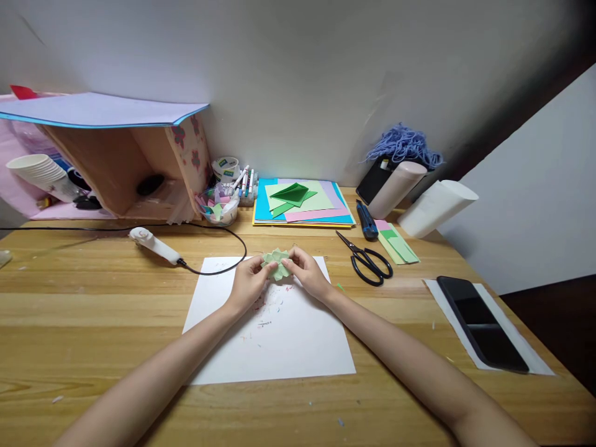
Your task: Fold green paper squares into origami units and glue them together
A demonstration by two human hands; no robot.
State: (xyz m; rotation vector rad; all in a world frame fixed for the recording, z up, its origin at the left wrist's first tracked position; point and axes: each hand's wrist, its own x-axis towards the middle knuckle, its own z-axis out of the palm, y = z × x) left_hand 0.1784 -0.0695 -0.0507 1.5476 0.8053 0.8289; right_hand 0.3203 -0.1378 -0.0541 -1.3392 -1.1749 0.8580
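A small light green folded paper piece (277, 263) is held between both hands above a white sheet (274, 335) on the wooden desk (93, 310). My left hand (249, 280) pinches its left side with closed fingers. My right hand (306, 272) pinches its right side in the same way. Small coloured scraps and marks lie on the white sheet just below the hands.
Black scissors (367, 261), a blue cutter (367, 222) and green paper strips (398, 243) lie to the right. A stack of coloured paper (302, 202) sits behind. A white corded tool (156, 245) lies left; a black phone (482, 323) far right; a cardboard box (125, 161) back left.
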